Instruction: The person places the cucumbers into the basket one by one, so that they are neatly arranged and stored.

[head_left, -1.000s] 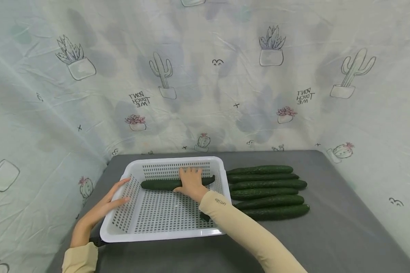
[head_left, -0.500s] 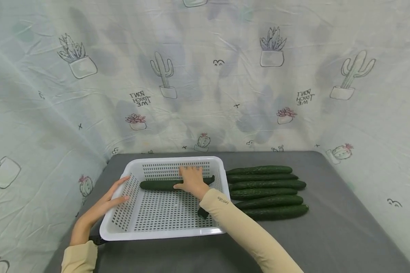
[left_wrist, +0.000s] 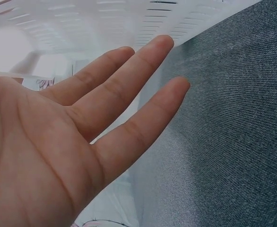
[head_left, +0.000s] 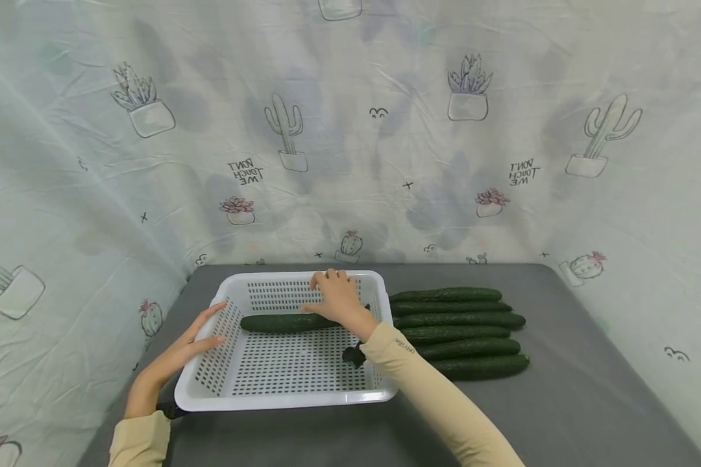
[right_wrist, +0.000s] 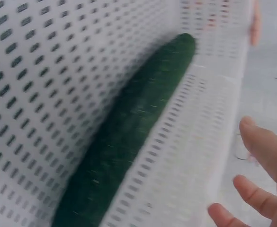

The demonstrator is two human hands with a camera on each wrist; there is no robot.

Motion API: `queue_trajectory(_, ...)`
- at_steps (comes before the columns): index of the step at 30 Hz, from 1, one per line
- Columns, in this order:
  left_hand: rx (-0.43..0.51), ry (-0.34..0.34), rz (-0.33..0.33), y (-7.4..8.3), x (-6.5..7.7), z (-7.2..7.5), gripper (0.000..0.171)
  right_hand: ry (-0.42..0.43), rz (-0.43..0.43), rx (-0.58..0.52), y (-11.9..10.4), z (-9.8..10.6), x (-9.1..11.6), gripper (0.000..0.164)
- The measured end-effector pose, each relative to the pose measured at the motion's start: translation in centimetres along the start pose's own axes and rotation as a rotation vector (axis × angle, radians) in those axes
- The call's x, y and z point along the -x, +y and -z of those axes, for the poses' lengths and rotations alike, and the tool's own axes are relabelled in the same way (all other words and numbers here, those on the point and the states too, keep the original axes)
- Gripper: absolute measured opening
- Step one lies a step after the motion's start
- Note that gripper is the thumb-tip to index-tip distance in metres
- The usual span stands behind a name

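A dark green cucumber [head_left: 283, 323] lies along the back of the white plastic basket [head_left: 283, 405], with bare perforated floor in front of it. My right hand [head_left: 341, 299] is above the cucumber's right part, fingers spread and slightly bent, holding nothing. The right wrist view shows a gap between that cucumber [right_wrist: 133, 113] and the right hand [right_wrist: 266, 175]. At the basket's left side, my left hand [head_left: 184, 347] touches the rim with its fingers extended. The left wrist view has the left hand's [left_wrist: 76, 127] fingers straight and apart beside the basket wall, gripping nothing.
Several cucumbers [head_left: 461, 319] lie side by side in a row on the grey table [head_left: 584, 389], right of the basket. A patterned cloth [head_left: 350, 143] hangs behind and at both sides. A black wrist camera [head_left: 355, 355] is on the right wrist.
My right hand has let go of the cucumber and lifted up and slightly right. The cucumber stays in the basket. My left hand keeps its place at the basket's left rim.
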State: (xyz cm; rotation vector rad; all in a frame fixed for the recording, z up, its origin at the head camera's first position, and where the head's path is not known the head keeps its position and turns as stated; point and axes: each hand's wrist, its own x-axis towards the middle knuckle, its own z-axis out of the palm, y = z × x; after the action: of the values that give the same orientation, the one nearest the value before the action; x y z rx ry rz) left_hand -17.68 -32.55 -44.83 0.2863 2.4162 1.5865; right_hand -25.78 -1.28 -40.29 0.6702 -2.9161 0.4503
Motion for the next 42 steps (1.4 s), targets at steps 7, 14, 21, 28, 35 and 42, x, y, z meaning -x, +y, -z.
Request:
queue_trajectory(7, -0.038, 0.002, -0.034, -0.1, 0.1, 0.1, 0.071, -0.007, 0.061, -0.069, 0.3, 2.8, 1.3, 0.049)
queue_trajectory(14, -0.053, 0.005, -0.047, -0.2, 0.1, 0.4, 0.07, -0.012, 0.089, -0.121, 1.1, 5.8, 3.2, 0.049)
queue_trajectory(21, -0.046, 0.014, -0.034, -0.6, 0.0, 0.5, 0.07, 0.026, 0.091, -0.222, 2.6, 8.1, 5.3, 0.046)
queue_trajectory(28, -0.013, 0.0, -0.025, -0.1, 0.1, 0.2, 0.069, 0.101, 0.064, -0.264, 4.3, 9.0, 7.5, 0.045)
queue_trajectory(35, -0.032, 0.0, -0.045, 0.2, 0.2, 0.2, 0.069, 0.179, 0.06, -0.235, 5.9, 8.9, 9.7, 0.043)
queue_trajectory(42, -0.007, 0.005, -0.035, -0.1, 0.1, 0.2, 0.068, 0.24, 0.027, -0.244, 7.9, 8.4, 11.7, 0.042)
